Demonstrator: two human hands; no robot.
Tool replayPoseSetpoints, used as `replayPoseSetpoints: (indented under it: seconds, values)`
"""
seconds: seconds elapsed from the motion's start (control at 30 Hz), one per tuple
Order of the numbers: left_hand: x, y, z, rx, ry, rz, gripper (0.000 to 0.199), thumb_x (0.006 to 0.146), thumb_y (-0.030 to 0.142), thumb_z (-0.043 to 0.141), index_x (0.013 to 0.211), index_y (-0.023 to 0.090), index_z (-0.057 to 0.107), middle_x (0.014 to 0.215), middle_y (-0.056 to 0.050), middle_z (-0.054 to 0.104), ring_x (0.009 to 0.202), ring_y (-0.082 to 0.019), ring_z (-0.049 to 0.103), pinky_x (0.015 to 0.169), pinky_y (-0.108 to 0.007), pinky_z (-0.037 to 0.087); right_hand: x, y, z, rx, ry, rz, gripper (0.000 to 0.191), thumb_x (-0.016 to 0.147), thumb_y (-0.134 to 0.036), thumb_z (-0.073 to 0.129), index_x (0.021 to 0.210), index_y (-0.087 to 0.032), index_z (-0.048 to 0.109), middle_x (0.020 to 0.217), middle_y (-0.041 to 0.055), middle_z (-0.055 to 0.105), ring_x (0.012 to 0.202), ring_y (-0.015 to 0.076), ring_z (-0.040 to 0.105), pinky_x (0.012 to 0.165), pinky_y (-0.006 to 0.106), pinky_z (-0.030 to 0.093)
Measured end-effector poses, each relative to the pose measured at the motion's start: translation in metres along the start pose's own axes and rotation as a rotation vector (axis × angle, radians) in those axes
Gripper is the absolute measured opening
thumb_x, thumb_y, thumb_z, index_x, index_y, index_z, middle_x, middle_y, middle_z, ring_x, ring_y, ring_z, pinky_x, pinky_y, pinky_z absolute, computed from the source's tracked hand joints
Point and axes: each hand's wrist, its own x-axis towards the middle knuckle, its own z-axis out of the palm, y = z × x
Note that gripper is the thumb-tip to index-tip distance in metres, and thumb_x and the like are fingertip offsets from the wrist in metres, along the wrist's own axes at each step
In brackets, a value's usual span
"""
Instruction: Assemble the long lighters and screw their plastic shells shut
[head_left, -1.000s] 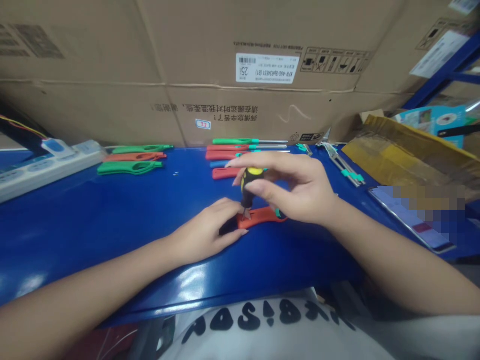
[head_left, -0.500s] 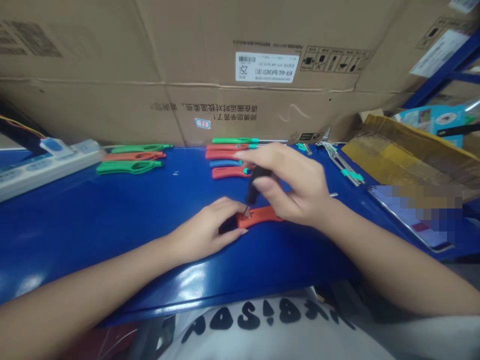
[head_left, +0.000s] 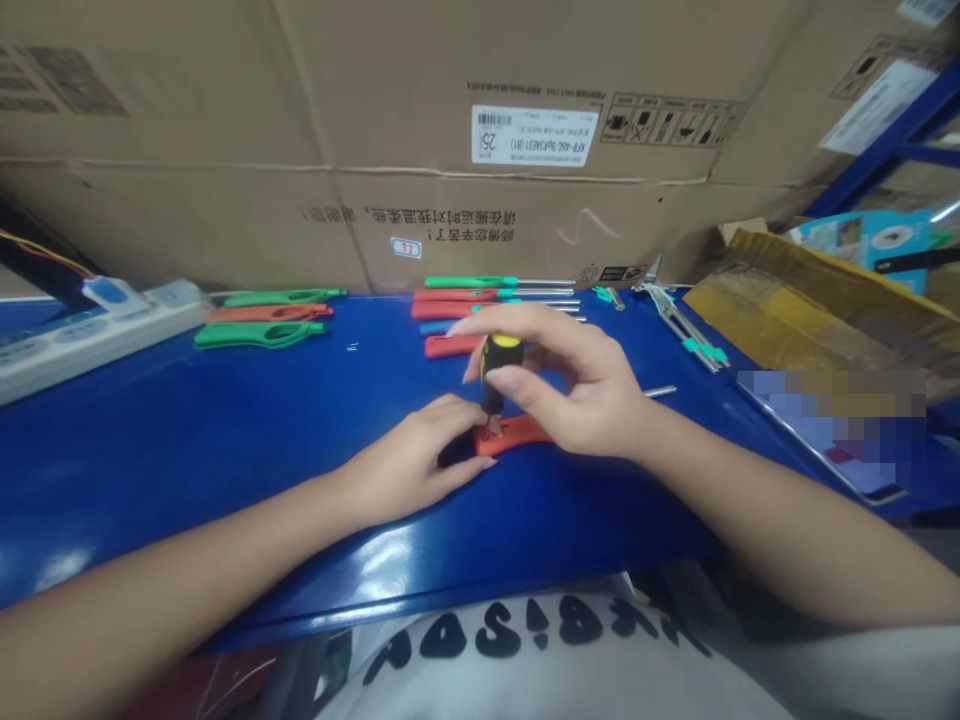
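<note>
Pinched at its left end by my left hand (head_left: pixel 420 455), an orange lighter (head_left: pixel 517 432) lies flat on the blue table. Its metal tube (head_left: pixel 660 391) sticks out to the right, past my other hand. My right hand (head_left: pixel 585 375) grips a short black and yellow screwdriver (head_left: pixel 501 372) between thumb and fingers. The screwdriver stands nearly upright, its tip on the lighter's left end close to my left fingertips. My right hand covers the middle of the lighter. Behind the hands lie red lighters (head_left: pixel 450 296), a green lighter (head_left: pixel 465 282) and a partly covered blue one (head_left: pixel 435 328).
At the left, green handle shells (head_left: pixel 251 336) and an orange handle shell (head_left: pixel 255 314) lie beside a white power strip (head_left: pixel 97 335). Metal tubes with teal ends (head_left: pixel 694 335), a yellow-taped carton (head_left: pixel 780 300) and a phone (head_left: pixel 825 440) are at the right. Tall cardboard (head_left: pixel 375 120) backs the table.
The screwdriver has swung from leaning to nearly upright, and its yellow top now shows. My right hand has shifted slightly left and turned. My left hand and the lighter have stayed put.
</note>
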Motion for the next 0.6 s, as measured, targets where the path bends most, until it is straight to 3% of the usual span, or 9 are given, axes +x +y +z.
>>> replayPoseSetpoints:
  seconds: [0.07,0.13,0.23,0.3,0.43,0.5,0.6]
  values:
    - [-0.0001,-0.0005,0.0006,0.012,0.017,0.017,0.028,0.096,0.028,0.065,0.122,0.020,0.061,0.111,-0.005,0.068,0.104,-0.021,0.064,0.093,-0.034,0.051,-0.0015,0.0036,0.0004,-0.131,0.116,-0.177,0.030,0.092,-0.038,0.070,0.114,-0.019,0.065,0.100,0.0024,0.076,0.079,0.0132,0.072,0.074,0.023,0.059]
    - [0.0002,-0.0005,0.0009,0.014,0.024,0.018,0.029,0.095,0.029,0.065,0.122,0.020,0.061,0.110,-0.005,0.068,0.102,-0.021,0.064,0.091,-0.034,0.052,-0.0026,0.0055,-0.0002,-0.193,0.156,-0.293,0.031,0.093,-0.042,0.069,0.113,-0.019,0.065,0.093,0.0027,0.076,0.081,0.0151,0.072,0.076,0.025,0.059]
    - [0.0009,0.0002,0.0005,-0.002,0.006,-0.005,0.026,0.096,0.029,0.064,0.120,0.020,0.062,0.111,-0.006,0.067,0.105,-0.022,0.064,0.093,-0.035,0.052,-0.0018,0.0019,-0.0003,-0.034,0.025,-0.117,0.032,0.107,-0.029,0.040,0.130,-0.016,0.057,0.110,0.0075,0.074,0.091,0.0148,0.073,0.081,0.028,0.060]
    - [0.0009,0.0004,0.0003,-0.007,-0.007,-0.013,0.026,0.096,0.028,0.064,0.120,0.021,0.062,0.114,-0.007,0.067,0.108,-0.023,0.063,0.095,-0.036,0.051,-0.0006,-0.0008,0.0003,0.053,-0.010,0.000,0.031,0.107,-0.024,0.040,0.132,-0.016,0.056,0.115,0.0075,0.073,0.088,0.0127,0.072,0.077,0.026,0.060]
    - [0.0000,0.0000,0.0010,0.005,0.010,0.007,0.029,0.095,0.027,0.065,0.123,0.021,0.060,0.118,-0.006,0.068,0.110,-0.022,0.063,0.097,-0.036,0.050,0.0000,0.0018,-0.0004,-0.154,0.180,-0.193,0.023,0.089,-0.034,0.074,0.105,-0.018,0.067,0.090,0.0016,0.076,0.072,0.0129,0.070,0.071,0.024,0.058]
    - [0.0002,-0.0001,0.0011,0.005,0.021,0.014,0.028,0.095,0.027,0.065,0.122,0.020,0.060,0.115,-0.005,0.068,0.107,-0.020,0.064,0.096,-0.034,0.051,0.0002,0.0035,-0.0015,-0.189,0.170,-0.230,0.020,0.094,-0.032,0.068,0.107,-0.018,0.067,0.089,0.0020,0.076,0.073,0.0136,0.070,0.073,0.025,0.058]
    - [0.0013,0.0004,0.0004,-0.005,0.006,0.003,0.026,0.095,0.028,0.065,0.120,0.020,0.061,0.112,-0.005,0.068,0.105,-0.020,0.063,0.094,-0.033,0.051,0.0016,0.0027,-0.0022,-0.004,0.017,-0.033,0.030,0.106,-0.021,0.040,0.127,-0.016,0.061,0.106,0.0052,0.074,0.081,0.0120,0.071,0.075,0.025,0.058]
